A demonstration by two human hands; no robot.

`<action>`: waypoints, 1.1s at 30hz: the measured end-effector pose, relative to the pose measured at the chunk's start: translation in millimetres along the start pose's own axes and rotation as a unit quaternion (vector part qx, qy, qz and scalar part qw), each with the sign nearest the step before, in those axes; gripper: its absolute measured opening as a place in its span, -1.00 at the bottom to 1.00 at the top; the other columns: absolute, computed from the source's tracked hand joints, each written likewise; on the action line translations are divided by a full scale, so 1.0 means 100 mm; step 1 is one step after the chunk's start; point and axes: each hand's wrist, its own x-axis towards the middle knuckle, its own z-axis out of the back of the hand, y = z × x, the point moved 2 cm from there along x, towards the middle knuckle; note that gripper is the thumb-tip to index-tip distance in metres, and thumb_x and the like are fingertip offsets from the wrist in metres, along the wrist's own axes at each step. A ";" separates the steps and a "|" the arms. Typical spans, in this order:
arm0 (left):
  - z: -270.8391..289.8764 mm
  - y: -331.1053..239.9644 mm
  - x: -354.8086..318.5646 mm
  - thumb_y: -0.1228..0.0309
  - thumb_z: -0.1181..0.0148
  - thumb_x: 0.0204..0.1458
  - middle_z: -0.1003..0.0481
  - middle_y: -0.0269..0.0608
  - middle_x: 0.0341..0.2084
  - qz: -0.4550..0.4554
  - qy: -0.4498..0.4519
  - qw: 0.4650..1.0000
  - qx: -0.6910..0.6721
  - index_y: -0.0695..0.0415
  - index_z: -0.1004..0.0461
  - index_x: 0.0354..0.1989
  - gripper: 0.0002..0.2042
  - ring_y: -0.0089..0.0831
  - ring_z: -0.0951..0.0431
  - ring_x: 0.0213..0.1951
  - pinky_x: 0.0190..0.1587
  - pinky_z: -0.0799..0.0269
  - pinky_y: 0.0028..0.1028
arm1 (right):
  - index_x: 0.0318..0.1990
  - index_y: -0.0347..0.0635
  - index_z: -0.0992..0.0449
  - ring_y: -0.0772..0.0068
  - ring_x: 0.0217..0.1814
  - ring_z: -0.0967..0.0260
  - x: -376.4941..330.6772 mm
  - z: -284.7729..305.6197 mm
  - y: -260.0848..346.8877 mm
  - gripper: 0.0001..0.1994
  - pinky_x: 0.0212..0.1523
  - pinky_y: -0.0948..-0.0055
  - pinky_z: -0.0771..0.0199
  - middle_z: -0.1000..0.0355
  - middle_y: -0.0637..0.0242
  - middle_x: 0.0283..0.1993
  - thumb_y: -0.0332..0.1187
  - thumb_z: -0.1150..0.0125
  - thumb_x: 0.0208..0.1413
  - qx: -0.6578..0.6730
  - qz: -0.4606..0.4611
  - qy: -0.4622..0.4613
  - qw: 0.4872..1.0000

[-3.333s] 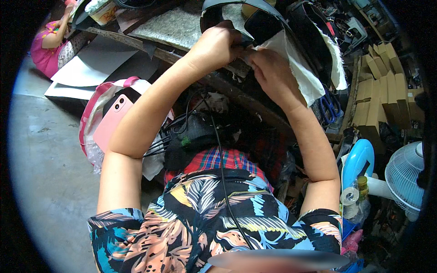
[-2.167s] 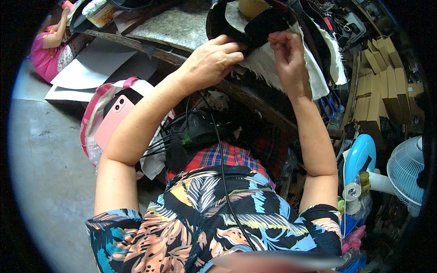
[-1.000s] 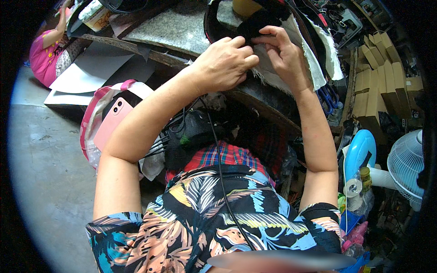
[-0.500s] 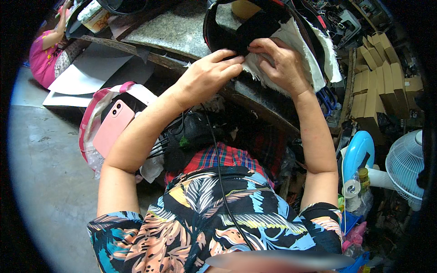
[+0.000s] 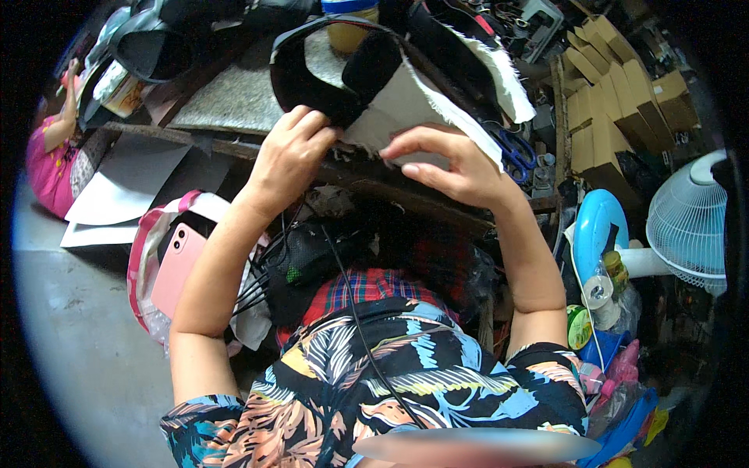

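On the bench in front of me stands a looped black piece (image 5: 292, 74) that looks like padded material. A white cloth panel (image 5: 406, 105) with a frayed edge is joined to it. My left hand (image 5: 296, 148) is closed on the near lower edge of the black piece, its fingertips pinched together. Beside the lower edge of the white cloth, my right hand (image 5: 456, 164) has thumb and forefinger apart, with nothing seen between them. Its other fingers are partly hidden.
A jar (image 5: 351, 31) with a blue lid stands behind the loop. Blue-handled scissors (image 5: 516, 154) lie to the right, near cardboard boxes (image 5: 601, 117) and a fan (image 5: 690, 218). A pink phone (image 5: 179, 269) rests in a bag at left. Another person (image 5: 51, 168) sits far left.
My right hand has come away from the left one, and its thumb and forefinger have spread apart. My left hand still grips the black piece's edge. The whole view has shifted somewhat.
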 end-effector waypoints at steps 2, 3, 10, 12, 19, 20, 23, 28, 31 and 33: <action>0.03 0.03 0.00 0.56 -0.16 -0.19 -0.48 -0.15 -0.20 -0.041 -0.034 0.998 0.020 0.20 -0.51 -0.27 -0.77 -0.17 -0.47 -0.03 0.02 -0.45 -0.28 | 0.01 -0.30 -0.56 0.27 0.13 -0.49 -0.21 0.15 0.11 -0.73 0.22 0.33 -0.40 -0.55 0.17 0.03 -0.40 -0.23 0.19 -0.021 -0.016 -0.023 0.999; 0.04 0.03 0.01 0.56 -0.15 -0.18 -0.49 -0.15 -0.18 -0.065 -0.051 0.996 0.026 0.20 -0.50 -0.27 -0.77 -0.17 -0.48 -0.01 0.05 -0.45 -0.27 | 0.00 -0.29 -0.57 0.26 0.13 -0.50 -0.29 0.25 0.16 -0.72 0.22 0.31 -0.41 -0.57 0.17 0.02 -0.37 -0.24 0.19 -0.024 -0.019 -0.034 0.999; 0.12 0.11 -0.01 0.58 -0.19 -0.18 -0.50 -0.15 -0.26 -0.039 -0.071 0.997 0.010 0.19 -0.51 -0.26 -0.76 -0.16 -0.52 -0.10 0.03 -0.49 -0.23 | -0.07 -0.36 -0.55 0.46 -0.04 -0.53 -0.69 1.11 0.16 -0.72 0.08 0.41 -0.47 -0.60 0.17 -0.16 -0.30 -0.17 0.24 -0.018 -0.056 -0.295 0.954; 0.10 0.10 -0.04 0.58 -0.19 -0.16 -0.49 -0.15 -0.27 -0.020 -0.069 0.997 0.012 0.20 -0.50 -0.25 -0.77 -0.15 -0.52 -0.10 0.02 -0.49 -0.22 | 0.12 -0.22 -0.49 0.47 0.05 -0.48 -0.63 1.25 -0.07 -0.64 0.12 0.41 -0.42 -0.56 0.23 0.00 -0.26 -0.22 0.23 -0.155 -0.132 -0.333 0.921; 0.13 0.09 -0.07 0.58 -0.20 -0.15 -0.47 -0.14 -0.25 -0.023 -0.080 0.996 0.031 0.21 -0.50 -0.24 -0.77 -0.15 -0.52 -0.09 0.13 -0.47 -0.17 | 0.35 0.04 -0.30 -0.03 0.14 -0.47 -0.19 1.00 -0.67 -0.23 0.13 0.11 -0.45 -0.50 -0.03 0.07 0.00 -0.42 -0.03 -0.423 -0.189 -0.272 0.844; 0.15 0.09 -0.07 0.58 -0.20 -0.15 -0.47 -0.14 -0.26 -0.030 -0.086 0.995 0.028 0.20 -0.50 -0.23 -0.76 -0.16 -0.52 -0.08 0.15 -0.45 -0.15 | 0.34 0.04 -0.31 -0.05 0.08 -0.50 -0.12 1.00 -0.72 -0.26 0.08 0.08 -0.47 -0.53 -0.04 0.01 -0.02 -0.41 -0.01 -0.431 -0.232 -0.249 0.836; 0.22 0.08 -0.07 0.59 -0.19 -0.14 -0.47 -0.15 -0.26 -0.029 -0.091 0.995 0.030 0.19 -0.50 -0.22 -0.76 -0.17 -0.52 -0.08 0.21 -0.42 -0.11 | 0.16 0.06 -0.47 -0.09 -0.21 -0.57 0.01 1.09 -0.77 -0.54 -0.17 0.03 -0.55 -0.58 0.00 -0.29 -0.19 -0.31 0.08 -0.457 -0.247 -0.255 0.815; 0.29 0.07 -0.13 0.61 -0.20 -0.13 -0.46 -0.16 -0.26 -0.018 -0.090 0.995 0.025 0.18 -0.50 -0.23 -0.77 -0.18 -0.52 -0.08 0.22 -0.42 -0.07 | 0.10 -0.12 -0.54 0.08 -0.38 -0.58 -0.02 1.43 -0.66 -0.63 -0.31 0.19 -0.51 -0.55 -0.03 -0.39 -0.34 -0.32 0.12 -0.416 -0.126 -0.393 0.811; 0.30 0.06 -0.14 0.61 -0.21 -0.15 -0.46 -0.16 -0.26 -0.014 -0.088 0.996 0.025 0.18 -0.50 -0.23 -0.76 -0.18 -0.52 -0.07 0.23 -0.42 -0.06 | 0.06 -0.18 -0.56 0.09 -0.37 -0.59 -0.07 1.63 -0.58 -0.65 -0.29 0.22 -0.52 -0.58 0.03 -0.41 -0.30 -0.33 0.13 -0.460 -0.096 -0.455 0.757; 0.31 0.05 -0.13 0.61 -0.22 -0.15 -0.46 -0.15 -0.25 -0.014 -0.084 0.996 0.025 0.17 -0.51 -0.23 -0.75 -0.19 -0.52 -0.06 0.25 -0.40 -0.05 | 0.01 -0.20 -0.58 0.04 -0.38 -0.59 -0.04 1.79 -0.60 -0.64 -0.32 0.18 -0.52 -0.56 0.04 -0.45 -0.21 -0.35 0.12 -0.458 -0.078 -0.524 0.714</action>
